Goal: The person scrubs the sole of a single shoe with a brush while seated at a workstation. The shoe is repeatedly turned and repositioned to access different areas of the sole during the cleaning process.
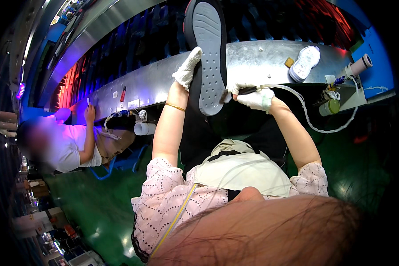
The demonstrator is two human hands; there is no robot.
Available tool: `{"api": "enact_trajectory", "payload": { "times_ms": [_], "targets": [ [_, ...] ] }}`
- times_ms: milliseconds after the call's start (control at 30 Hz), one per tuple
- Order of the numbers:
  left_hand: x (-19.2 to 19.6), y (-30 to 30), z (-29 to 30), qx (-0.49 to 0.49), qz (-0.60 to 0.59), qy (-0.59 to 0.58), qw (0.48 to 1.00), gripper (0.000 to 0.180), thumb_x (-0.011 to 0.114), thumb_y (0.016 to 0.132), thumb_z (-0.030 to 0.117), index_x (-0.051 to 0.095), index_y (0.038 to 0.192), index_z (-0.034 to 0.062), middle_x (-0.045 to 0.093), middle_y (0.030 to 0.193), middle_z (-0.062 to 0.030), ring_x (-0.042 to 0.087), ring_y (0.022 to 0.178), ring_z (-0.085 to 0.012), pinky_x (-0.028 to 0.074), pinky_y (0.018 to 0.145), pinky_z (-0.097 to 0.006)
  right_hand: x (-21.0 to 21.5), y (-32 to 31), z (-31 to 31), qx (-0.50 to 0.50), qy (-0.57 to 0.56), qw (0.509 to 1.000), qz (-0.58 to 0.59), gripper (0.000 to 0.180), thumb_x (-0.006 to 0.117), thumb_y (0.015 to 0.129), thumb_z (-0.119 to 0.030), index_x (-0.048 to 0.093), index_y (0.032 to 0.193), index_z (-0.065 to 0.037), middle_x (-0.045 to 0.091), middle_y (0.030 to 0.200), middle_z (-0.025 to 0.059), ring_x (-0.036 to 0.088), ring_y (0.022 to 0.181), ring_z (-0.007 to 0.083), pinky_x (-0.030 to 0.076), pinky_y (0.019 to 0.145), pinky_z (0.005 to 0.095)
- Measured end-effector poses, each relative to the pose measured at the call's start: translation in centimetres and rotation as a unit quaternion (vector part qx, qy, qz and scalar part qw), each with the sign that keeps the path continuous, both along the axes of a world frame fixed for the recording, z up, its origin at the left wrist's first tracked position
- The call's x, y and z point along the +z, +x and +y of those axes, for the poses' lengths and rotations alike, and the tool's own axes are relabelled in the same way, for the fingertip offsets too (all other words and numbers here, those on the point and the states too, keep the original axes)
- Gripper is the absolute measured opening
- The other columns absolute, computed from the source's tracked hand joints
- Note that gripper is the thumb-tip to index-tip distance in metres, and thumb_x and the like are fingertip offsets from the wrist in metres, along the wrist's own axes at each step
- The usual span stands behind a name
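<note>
A shoe (pixel 209 48) with a grey bottom and black rim is held bottom up, its long axis pointing away from me. My left hand (pixel 188 68), in a white glove, grips its left side; the fingertips there are partly hidden. In my gloved right hand (pixel 255 96) is a brush (pixel 246 90) with a dark handle. Its bristles are by the right edge of the near end of the shoe; whether they touch is hard to tell. From the handle a pale hose (pixel 302 104) loops off to the right.
A metal ledge (pixel 248 62) runs along a machine glowing red and blue. On it lie a white shoe sole (pixel 305 63), a yellow-brown sponge (pixel 289 62) and a red-handled tool (pixel 123 93). A pale cylinder (pixel 361 64) stands at right. Another person (pixel 71 148) sits at left.
</note>
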State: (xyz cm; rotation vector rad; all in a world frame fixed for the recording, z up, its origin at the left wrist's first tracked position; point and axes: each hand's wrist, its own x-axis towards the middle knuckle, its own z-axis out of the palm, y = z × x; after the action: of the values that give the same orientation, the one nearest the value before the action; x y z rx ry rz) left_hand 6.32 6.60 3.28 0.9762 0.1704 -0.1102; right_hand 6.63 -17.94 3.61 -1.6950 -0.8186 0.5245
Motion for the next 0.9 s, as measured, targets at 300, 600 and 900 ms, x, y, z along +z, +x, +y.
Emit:
{"api": "enact_trajectory", "payload": {
  "times_ms": [300, 600, 900],
  "targets": [
    [-0.5, -1.1, 0.5, 0.046, -0.048, -0.002, 0.998, 0.063, 0.074, 0.081, 0.047, 0.057, 0.127, 0.0072, 0.065, 0.114, -0.0053, 0.063, 0.101, -0.0184, 0.052, 0.089, -0.033, -0.3, -0.9, 0.1, -0.008, 0.02, 1.0, 0.001, 0.01, 0.059, 0.077, 0.002, 0.06, 0.079, -0.008, 0.061, 0.079, 0.0004, 0.055, 0.075, 0.0111, 0.045, 0.07, 0.0256],
    [-4.2, -0.9, 2.3, 0.079, -0.118, 0.019, 0.99, 0.089, 0.065, 0.074, 0.071, 0.05, 0.135, 0.0076, 0.059, 0.126, -0.0061, 0.058, 0.111, -0.0211, 0.048, 0.097, -0.036, -1.3, -1.1, 0.1, -0.019, 0.126, 0.991, 0.051, 0.008, 0.064, 0.082, -0.004, 0.065, 0.088, -0.008, 0.065, 0.09, 0.0006, 0.06, 0.079, 0.0114, 0.049, 0.073, 0.026],
    [-8.3, 0.7, 2.3, 0.098, -0.203, -0.054, 0.973, 0.116, 0.056, 0.064, 0.086, 0.034, 0.145, 0.0052, 0.047, 0.139, -0.0191, 0.051, 0.124, -0.0319, 0.042, 0.107, -0.047, -1.2, -2.5, 0.5, -0.108, 0.17, 0.949, 0.242, 0.011, 0.069, 0.086, -0.01, 0.069, 0.093, -0.002, 0.069, 0.088, 0.0043, 0.062, 0.077, 0.0082, 0.049, 0.071, 0.0202]
  ]
}}
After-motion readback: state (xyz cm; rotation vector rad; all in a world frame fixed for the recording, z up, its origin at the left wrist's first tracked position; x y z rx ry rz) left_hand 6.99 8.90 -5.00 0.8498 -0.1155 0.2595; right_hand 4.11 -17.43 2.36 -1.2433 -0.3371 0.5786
